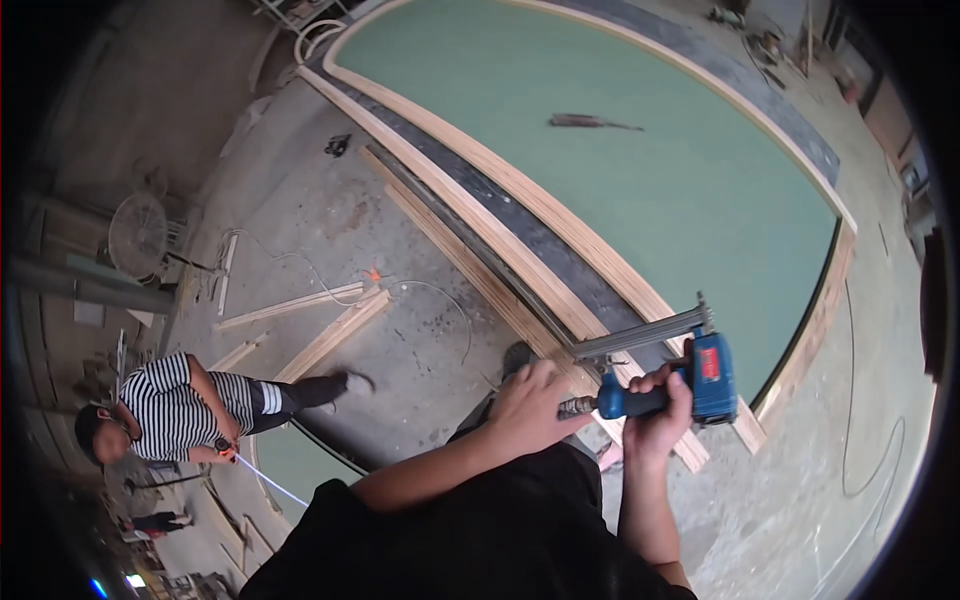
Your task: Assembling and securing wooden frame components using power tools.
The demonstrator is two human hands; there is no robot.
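My right hand is wrapped round the black grip of a blue nail gun. Its long grey magazine stretches left over pale wooden strips. My left hand is closed about the metal air coupling at the handle's end; some fingers are partly hidden. Just beyond the gun lies a large green panel edged with wooden strips. A dark slender hand tool rests on the panel.
At the left, another person in a striped shirt holds an extended tape measure. Wooden strips and a thin hose lie on the concrete floor. A fan stands at far left. A cable curves along the right.
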